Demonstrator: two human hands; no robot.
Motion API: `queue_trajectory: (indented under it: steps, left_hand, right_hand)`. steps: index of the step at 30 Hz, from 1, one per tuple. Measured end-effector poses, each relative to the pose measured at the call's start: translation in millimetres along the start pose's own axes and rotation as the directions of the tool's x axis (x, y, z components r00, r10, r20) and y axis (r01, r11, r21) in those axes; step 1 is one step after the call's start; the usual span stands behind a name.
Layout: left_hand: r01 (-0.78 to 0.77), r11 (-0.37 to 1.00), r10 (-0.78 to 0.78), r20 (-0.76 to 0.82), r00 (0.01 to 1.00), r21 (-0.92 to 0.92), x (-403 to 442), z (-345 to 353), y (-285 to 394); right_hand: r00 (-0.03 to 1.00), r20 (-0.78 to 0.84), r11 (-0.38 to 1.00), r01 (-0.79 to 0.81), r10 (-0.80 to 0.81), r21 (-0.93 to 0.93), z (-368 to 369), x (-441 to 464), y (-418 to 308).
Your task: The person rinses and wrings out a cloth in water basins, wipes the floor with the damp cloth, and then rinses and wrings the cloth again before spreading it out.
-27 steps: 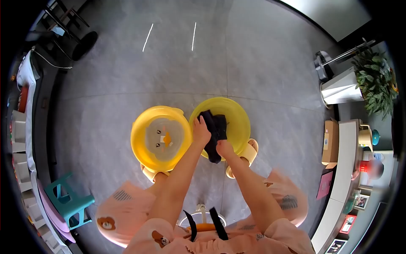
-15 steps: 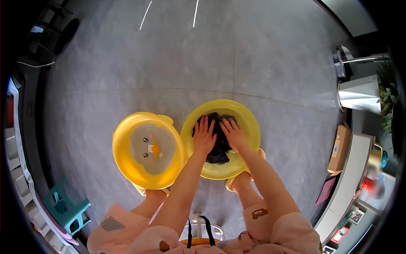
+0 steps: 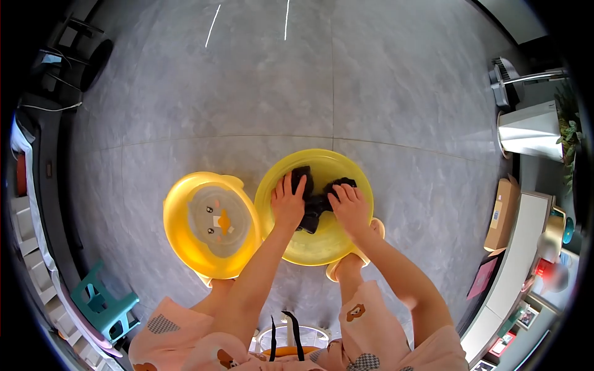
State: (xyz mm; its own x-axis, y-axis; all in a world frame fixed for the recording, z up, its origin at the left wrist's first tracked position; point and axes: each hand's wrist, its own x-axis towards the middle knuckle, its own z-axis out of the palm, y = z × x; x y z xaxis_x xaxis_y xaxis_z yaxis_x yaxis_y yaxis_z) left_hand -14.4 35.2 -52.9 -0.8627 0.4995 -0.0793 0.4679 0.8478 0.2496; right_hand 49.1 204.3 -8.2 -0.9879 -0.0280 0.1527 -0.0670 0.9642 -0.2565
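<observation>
A black cloth (image 3: 317, 203) lies bunched in a yellow-green basin (image 3: 328, 250), its kind of garment unclear. My left hand (image 3: 288, 203) has its fingers bent around the cloth's left part, where a fold stands up beside the thumb. On the other side, my right hand (image 3: 350, 207) grips the cloth's right end, with its fingertips partly hidden in the black folds. Left of this basin stands a deeper yellow basin (image 3: 179, 238) with a duck face printed on its pale bottom.
The basins rest on a grey tiled floor (image 3: 235, 93) between and in front of my feet. A teal stool (image 3: 105, 303) is at the lower left. Along the right side are a cardboard box (image 3: 500, 213), a white planter (image 3: 531, 131) and a dustpan (image 3: 502, 86).
Both hands went from lying flat with spread fingers on the cloth to curling around it. The cloth is now gathered into a narrower bunch between them.
</observation>
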Motion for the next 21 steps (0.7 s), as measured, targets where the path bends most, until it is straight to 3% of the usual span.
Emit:
queue_trajectory:
  steps: [2,3,4,5,6,9,10,12,13,16,20,21]
  left_hand:
    - [0.237,0.960,-0.217,0.143,0.966,-0.147,-3,-9,15]
    - [0.345,0.923,-0.317,0.169,0.933,-0.173,-6,-3,20]
    - [0.409,0.826,-0.395,0.120,0.911,-0.387,-13,20,20]
    - [0.432,0.687,-0.473,0.091,0.876,-0.585,-21,53,18]
    - [0.416,0.511,-0.549,0.086,0.831,-0.752,-27,70,19]
    - [0.572,0.014,-0.577,0.461,0.675,-0.820,-34,-11,58]
    - [0.543,-0.024,-0.575,0.455,0.680,-0.840,-43,-23,67]
    - [0.538,-0.019,-0.530,0.465,0.709,-0.843,-58,-41,79]
    - [0.498,0.088,-0.498,0.395,0.772,-0.863,-64,-45,83]
    - [0.511,0.001,-0.472,0.450,0.758,-0.859,-66,-67,94]
    - [0.401,0.411,-0.367,0.254,0.895,-0.819,-61,-65,94]
    - [0.145,0.598,-0.269,-0.027,0.963,-0.788,-57,-54,92]
  right_hand:
    - [0.951,0.067,0.898,-0.307,0.302,0.314,-3,-5,-27]
    - [0.799,0.242,0.600,-0.580,0.551,0.551,15,-16,-39]
    - [0.632,0.454,0.223,-0.705,0.628,0.673,45,-33,-43]
    - [0.305,0.753,-0.221,-0.832,0.583,0.509,25,-17,-55]
    - [-0.028,0.937,-0.600,-0.774,0.348,0.200,3,-1,-66]
    - [0.194,0.972,-0.848,-0.485,0.133,0.213,22,-15,-71]
    - [0.340,0.940,-0.895,-0.405,0.043,0.188,34,-21,-68]
    - [0.389,0.908,-0.901,-0.432,-0.152,0.034,48,-29,-55]
    - [0.338,0.940,-0.896,-0.428,-0.038,0.118,48,-28,-58]
    - [0.386,0.917,-0.838,-0.465,0.099,0.286,41,-28,-60]
    - [0.363,0.867,-0.736,-0.471,0.341,0.486,85,-43,-55]
    - [0.458,0.846,-0.847,-0.301,0.274,0.438,72,-41,-57]
